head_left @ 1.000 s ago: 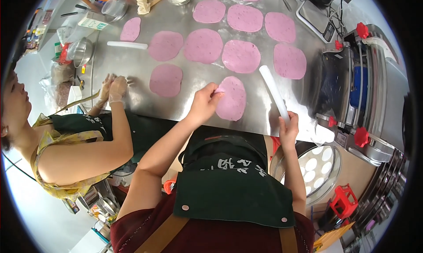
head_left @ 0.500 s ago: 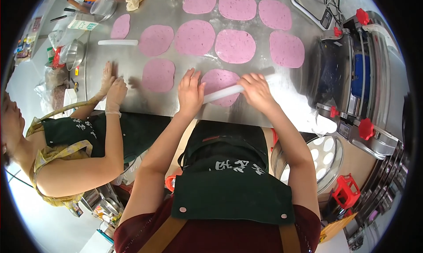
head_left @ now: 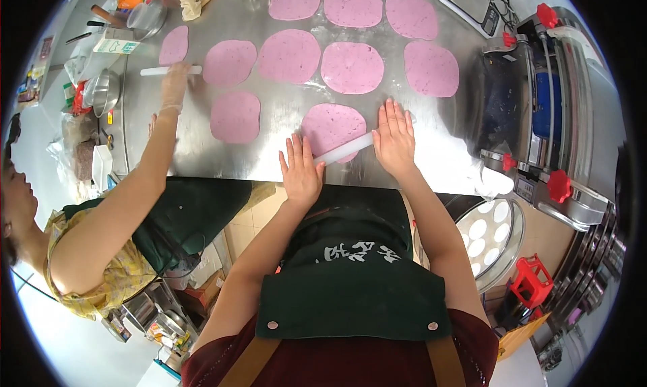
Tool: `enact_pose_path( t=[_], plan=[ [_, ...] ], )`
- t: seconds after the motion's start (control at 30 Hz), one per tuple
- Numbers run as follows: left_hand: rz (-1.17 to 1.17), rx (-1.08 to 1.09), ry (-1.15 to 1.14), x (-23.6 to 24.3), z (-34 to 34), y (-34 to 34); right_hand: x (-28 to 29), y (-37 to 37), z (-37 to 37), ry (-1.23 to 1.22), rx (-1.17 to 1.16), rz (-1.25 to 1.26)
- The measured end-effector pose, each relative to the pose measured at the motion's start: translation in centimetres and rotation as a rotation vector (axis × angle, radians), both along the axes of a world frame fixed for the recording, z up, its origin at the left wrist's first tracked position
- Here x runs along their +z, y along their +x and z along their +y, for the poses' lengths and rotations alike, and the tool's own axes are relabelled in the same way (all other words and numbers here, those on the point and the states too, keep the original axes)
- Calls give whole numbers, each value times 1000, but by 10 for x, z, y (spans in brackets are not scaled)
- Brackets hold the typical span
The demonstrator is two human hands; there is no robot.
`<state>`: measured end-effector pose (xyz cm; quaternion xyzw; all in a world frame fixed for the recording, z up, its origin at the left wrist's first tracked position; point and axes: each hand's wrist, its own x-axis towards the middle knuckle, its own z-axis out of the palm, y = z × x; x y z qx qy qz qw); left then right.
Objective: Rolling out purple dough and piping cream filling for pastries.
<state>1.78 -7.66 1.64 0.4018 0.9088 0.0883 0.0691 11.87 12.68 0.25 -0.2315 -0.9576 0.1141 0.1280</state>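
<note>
Between left grip (head_left: 302, 174) and right grip (head_left: 395, 142) | pink dough (head_left: 331, 121) under white roller (head_left: 347, 149) | palms flat, fingers extended

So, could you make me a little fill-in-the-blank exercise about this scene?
1. The left hand and right hand rest on a rolling pin coloured ____.
2. Under the rolling pin lies a dough sheet coloured ____.
3. The rolling pin's higher end in the picture is at the ____ hand.
4. The co-worker is nearer the ____ hand.

Missing words: white; pink; right; left.
</note>
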Motion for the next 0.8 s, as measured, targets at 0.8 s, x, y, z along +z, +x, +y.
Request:
enact_pose_path(
  t=[0.8],
  plan=[
    [39, -476, 206, 30, 13, -40, 12, 53, 26, 3, 374, -164]
  ],
)
